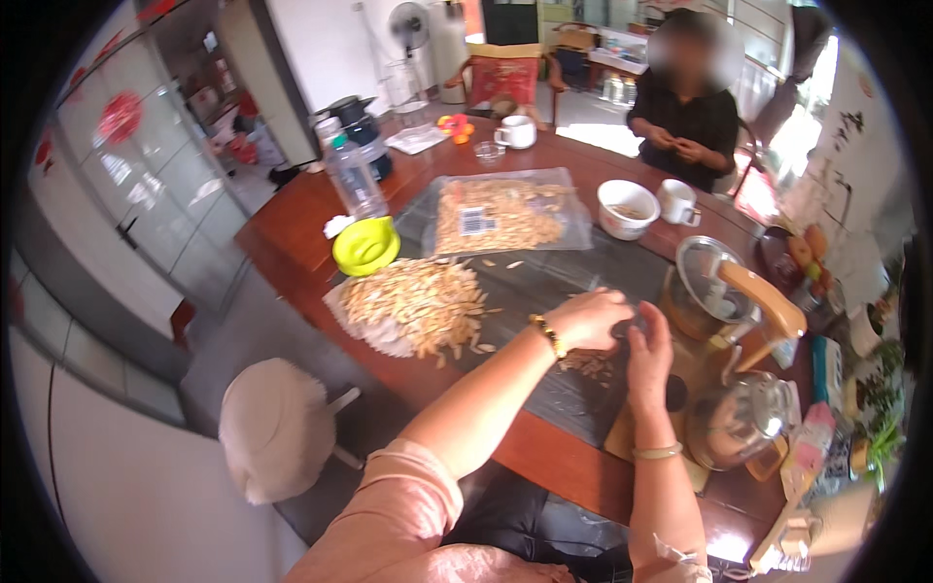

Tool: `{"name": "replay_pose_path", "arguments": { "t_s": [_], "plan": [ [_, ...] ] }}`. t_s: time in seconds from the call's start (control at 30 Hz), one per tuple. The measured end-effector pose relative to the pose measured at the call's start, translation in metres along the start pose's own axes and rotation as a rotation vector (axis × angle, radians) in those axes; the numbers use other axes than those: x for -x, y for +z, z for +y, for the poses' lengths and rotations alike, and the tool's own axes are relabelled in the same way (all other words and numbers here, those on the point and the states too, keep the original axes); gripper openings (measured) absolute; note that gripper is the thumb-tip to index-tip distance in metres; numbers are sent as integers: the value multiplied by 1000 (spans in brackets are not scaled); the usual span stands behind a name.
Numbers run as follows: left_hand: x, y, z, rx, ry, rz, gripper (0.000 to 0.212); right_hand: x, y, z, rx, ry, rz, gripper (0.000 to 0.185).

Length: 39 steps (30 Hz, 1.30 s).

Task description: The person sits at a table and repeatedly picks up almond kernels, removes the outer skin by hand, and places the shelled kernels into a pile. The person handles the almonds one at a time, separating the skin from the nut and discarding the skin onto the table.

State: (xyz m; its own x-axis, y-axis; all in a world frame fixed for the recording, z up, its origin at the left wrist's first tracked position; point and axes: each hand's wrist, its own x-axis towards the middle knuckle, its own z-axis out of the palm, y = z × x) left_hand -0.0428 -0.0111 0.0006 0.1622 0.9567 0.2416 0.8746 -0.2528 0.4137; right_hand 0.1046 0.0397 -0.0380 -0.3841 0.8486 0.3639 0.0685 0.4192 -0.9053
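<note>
My left hand (592,321), below a beaded bracelet, and my right hand (650,357) meet above the dark table mat (539,291). A small dark thing (625,321) shows between the fingers; what it is cannot be told. Beneath them lies a small pile of brownish pieces (592,366), partly hidden by the hands. A large heap of pale seeds or pods in their shells (415,302) lies to the left, beside a yellow-green bowl (366,246). Behind it, a clear plastic bag (510,211) of similar pieces lies flat.
A glass kettle with wooden handle (711,291) and a glass teapot (743,423) stand close at right. A white bowl (628,210), mugs, a plastic bottle (356,175) and a dark jug (364,135) stand farther back. Another person (685,131) is across the table. A stool (277,430) stands at left.
</note>
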Motion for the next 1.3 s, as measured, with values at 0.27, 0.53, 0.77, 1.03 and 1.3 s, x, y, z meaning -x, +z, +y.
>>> {"name": "replay_pose_path", "arguments": {
  "t_s": [0.27, 0.53, 0.77, 1.03, 1.3],
  "plan": [
    [7, 0, 7, -106, -160, -148, 50, -2, 1, 11, -59, 22, -64, 36],
    [8, 0, 6, -132, -210, -133, 26, 2, -6, 2, 66, 93, -140, 32],
    [0, 11, -5, -97, -249, -38, 17, -2, -9, 8, 54, 129, -186, 30],
    [-5, 26, -18, 23, -226, 133, 10, 1, -9, 4, -16, 163, -217, 27],
    [-8, 30, -20, -103, -181, 217, 8, 1, -8, 1, -25, 157, -196, 26]
  ]
}}
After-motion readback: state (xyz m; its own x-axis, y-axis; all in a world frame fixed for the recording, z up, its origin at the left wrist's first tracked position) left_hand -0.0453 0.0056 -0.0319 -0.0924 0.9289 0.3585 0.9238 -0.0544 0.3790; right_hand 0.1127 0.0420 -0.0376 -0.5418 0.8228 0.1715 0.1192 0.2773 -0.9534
